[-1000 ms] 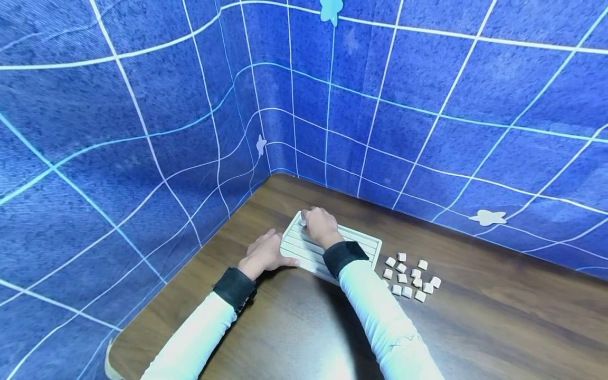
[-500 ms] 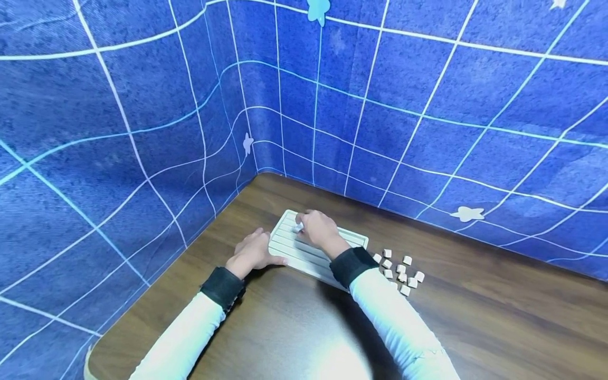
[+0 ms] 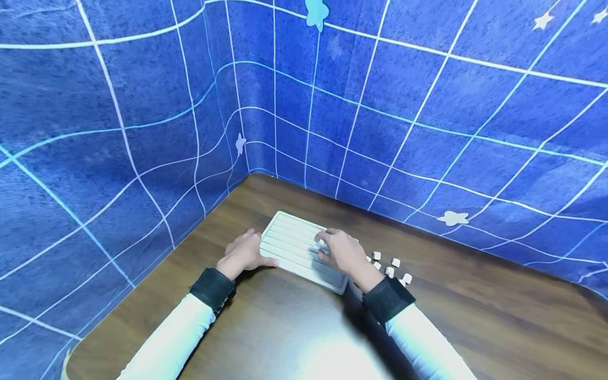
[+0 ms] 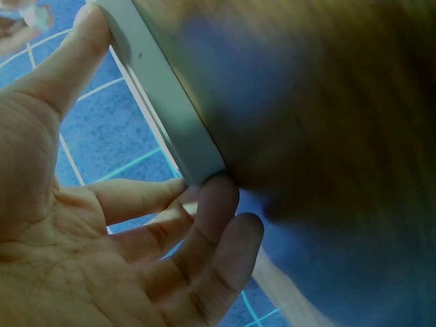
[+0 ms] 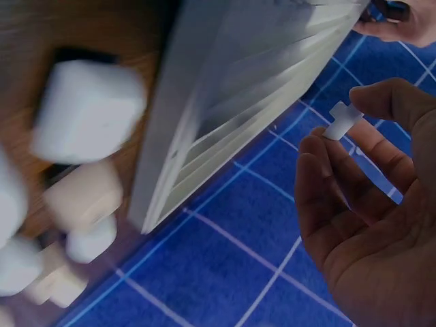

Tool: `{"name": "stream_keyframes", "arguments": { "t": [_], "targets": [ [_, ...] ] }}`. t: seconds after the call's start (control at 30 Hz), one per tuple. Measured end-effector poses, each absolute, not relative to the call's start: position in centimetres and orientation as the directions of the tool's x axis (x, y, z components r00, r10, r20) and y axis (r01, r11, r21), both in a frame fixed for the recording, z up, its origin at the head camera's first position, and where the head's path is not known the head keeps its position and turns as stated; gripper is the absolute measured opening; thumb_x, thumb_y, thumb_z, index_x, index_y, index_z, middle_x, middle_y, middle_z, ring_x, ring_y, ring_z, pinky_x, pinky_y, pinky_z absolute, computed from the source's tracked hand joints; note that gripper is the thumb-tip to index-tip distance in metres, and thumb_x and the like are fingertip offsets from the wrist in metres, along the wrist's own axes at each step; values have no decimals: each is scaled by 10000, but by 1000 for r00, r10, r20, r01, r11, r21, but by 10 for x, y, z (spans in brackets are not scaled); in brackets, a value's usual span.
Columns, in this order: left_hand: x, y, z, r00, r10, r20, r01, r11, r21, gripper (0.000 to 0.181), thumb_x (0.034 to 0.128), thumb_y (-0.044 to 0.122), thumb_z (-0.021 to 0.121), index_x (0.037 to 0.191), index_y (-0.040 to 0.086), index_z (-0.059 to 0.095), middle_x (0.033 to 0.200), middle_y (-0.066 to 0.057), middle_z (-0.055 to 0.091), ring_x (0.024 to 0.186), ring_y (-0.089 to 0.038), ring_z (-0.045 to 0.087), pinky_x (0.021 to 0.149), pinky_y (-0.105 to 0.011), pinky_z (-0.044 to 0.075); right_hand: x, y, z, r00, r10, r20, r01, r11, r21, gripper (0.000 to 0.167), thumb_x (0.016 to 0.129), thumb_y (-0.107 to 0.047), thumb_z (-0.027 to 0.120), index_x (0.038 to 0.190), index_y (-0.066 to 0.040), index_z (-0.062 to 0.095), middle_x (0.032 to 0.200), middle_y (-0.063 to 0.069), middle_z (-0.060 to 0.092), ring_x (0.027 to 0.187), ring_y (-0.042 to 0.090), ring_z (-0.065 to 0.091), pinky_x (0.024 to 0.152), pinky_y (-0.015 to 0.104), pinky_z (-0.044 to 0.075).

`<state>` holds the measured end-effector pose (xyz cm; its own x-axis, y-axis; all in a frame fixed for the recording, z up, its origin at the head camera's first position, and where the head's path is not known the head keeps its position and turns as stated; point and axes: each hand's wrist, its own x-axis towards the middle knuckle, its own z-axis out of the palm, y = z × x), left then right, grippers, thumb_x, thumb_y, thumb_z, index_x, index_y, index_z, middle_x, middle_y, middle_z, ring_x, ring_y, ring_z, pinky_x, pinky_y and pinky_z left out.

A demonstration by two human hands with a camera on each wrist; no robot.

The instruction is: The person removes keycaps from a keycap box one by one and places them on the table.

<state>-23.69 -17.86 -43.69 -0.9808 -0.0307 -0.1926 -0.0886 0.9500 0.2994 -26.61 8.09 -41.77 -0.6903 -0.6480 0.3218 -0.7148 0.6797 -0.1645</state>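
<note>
A pale rectangular tray (image 3: 290, 248) with long parallel ridges lies on the table. My left hand (image 3: 243, 252) grips its left end, the thumb along the near edge; the left wrist view shows fingertips (image 4: 219, 201) against the tray's corner. Over the right part of the tray is my right hand (image 3: 347, 254). It pinches a small white block (image 5: 343, 121) between thumb and fingers, clear of the tray in the right wrist view. Just right of the tray, several loose white blocks (image 3: 395, 262) lie on the wood, some of them hidden behind my right wrist.
The brown wooden table (image 3: 285, 327) runs into a corner, with blue gridded cloth (image 3: 389, 95) hanging along its left and far sides. Bare wood stretches in front of the tray and to the right of the blocks.
My right hand has moved from the tray's far left corner toward its right end, a white block now showing in its fingers. My left hand keeps hold of the tray; the head view has shifted slightly.
</note>
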Motion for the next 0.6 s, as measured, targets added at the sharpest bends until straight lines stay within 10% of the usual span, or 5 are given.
{"name": "stream_keyframes", "arguments": {
  "t": [0.6],
  "targets": [
    [-236, -178, -439, -977, -26, -212, -90, 950, 299, 823, 728, 571, 791, 1308, 31, 566, 1491, -245, 422, 1331, -436, 447, 942, -604, 471, -205, 207, -433, -766, -531, 363, -609, 780, -144, 247, 728, -113, 761, 962, -144, 691, 864, 14, 660, 708, 138, 610, 573, 334, 513]
  ]
}}
